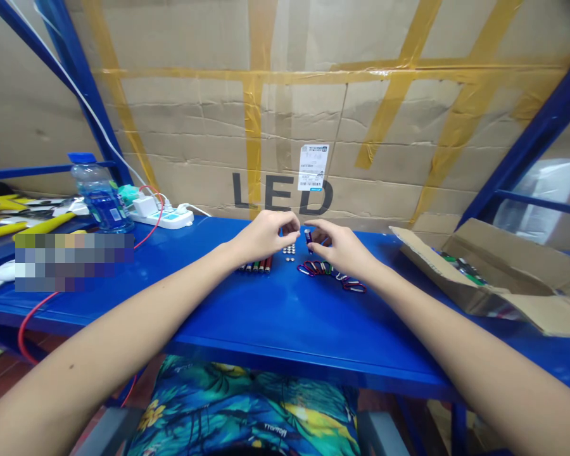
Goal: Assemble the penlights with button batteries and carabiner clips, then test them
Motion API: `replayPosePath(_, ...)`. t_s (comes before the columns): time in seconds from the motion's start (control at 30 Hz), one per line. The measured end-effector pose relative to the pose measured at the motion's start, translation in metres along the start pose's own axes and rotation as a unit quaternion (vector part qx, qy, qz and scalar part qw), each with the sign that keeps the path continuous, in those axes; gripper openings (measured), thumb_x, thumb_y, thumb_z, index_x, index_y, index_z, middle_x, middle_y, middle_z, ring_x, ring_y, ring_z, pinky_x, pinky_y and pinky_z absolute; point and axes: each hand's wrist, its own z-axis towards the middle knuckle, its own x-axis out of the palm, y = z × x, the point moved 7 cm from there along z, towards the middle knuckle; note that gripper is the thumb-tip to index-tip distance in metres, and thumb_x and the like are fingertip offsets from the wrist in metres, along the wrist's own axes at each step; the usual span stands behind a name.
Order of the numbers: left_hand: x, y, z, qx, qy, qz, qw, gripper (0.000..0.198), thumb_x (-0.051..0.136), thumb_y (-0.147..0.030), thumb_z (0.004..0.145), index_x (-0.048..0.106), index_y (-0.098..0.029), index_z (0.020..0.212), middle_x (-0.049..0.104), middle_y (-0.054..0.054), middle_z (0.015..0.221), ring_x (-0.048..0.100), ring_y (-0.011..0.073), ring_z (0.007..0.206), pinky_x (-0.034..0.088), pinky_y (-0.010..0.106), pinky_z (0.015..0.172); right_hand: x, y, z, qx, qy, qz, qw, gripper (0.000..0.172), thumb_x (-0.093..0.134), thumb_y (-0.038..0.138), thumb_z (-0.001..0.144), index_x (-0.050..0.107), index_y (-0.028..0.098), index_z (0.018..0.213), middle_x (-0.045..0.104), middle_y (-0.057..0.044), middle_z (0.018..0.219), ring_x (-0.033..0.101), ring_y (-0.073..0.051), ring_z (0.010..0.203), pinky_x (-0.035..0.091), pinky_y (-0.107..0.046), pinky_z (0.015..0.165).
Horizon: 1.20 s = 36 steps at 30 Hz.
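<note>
Purple cylinder (308, 240) stands pinched in right grip (336, 246), left grip (268, 233) uncertain, this handling step likely needing steady alignment next.

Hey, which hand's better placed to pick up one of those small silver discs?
Probably the left hand: it is close to the small silver discs, though whether it holds anything is unclear. The right hand holds a purple cylinder.
</note>
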Motion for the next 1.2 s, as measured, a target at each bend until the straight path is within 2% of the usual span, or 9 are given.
replayPosePath(0.13,0.005,-0.001,-0.001,0.014,0.0,-0.003,1.0,0.01,0.057,-0.021,0.085,0.065,-0.016,0.087,0.07,0.001,0.078,0.062,0.0113,0.07,0.048,0.024,0.068,0.004,0.004,-0.001,-0.005,0.018,0.004,1.0,0.014,0.062,0.016,0.082,0.067,0.018,0.095,0.072,-0.004,0.086,0.064,-0.018,0.077,0.049,-0.032,0.072)
replayPosePath(0.2,0.005,0.0,-0.001,0.018,-0.002,-0.004,1.0,0.01,0.057,-0.021,0.086,0.066,-0.016,0.087,0.07,0.001,0.079,0.063,0.0116,0.071,0.049,0.025,0.069,0.005,0.006,-0.002,-0.008,0.026,0.002,1.0,0.008,0.062,0.017,0.083,0.067,0.018,0.089,0.072,-0.004,0.085,0.064,-0.017,0.076,0.048,-0.031,0.071)
replayPosePath(0.6,0.003,-0.007,0.001,0.037,0.028,-0.012,0.999,0.013,0.059,-0.021,0.089,0.072,-0.019,0.09,0.075,0.003,0.092,0.067,0.0145,0.085,0.05,0.028,0.081,0.01,0.005,-0.004,-0.003,0.035,0.058,0.998,0.008,0.06,0.02,0.083,0.064,0.018,0.089,0.07,-0.002,0.084,0.062,-0.015,0.073,0.047,-0.029,0.069)
replayPosePath(1.03,0.004,-0.01,0.0,0.087,0.006,-0.013,0.996,0.013,0.059,-0.02,0.09,0.072,-0.018,0.091,0.074,0.004,0.089,0.068,0.0151,0.084,0.052,0.029,0.079,0.012,0.002,-0.003,0.006,0.028,0.077,0.997,0.007,0.061,0.021,0.082,0.064,0.018,0.088,0.069,-0.002,0.081,0.063,-0.016,0.073,0.048,-0.03,0.067)
replayPosePath(1.2,0.007,-0.016,-0.003,0.12,0.016,-0.002,0.993,0.015,0.056,-0.019,0.091,0.071,-0.017,0.091,0.072,0.006,0.088,0.066,0.0156,0.083,0.052,0.03,0.078,0.007,0.007,-0.002,-0.029,0.008,0.064,0.997,0.01,0.059,0.015,0.081,0.065,0.018,0.087,0.071,-0.003,0.086,0.064,-0.017,0.08,0.049,-0.031,0.073)
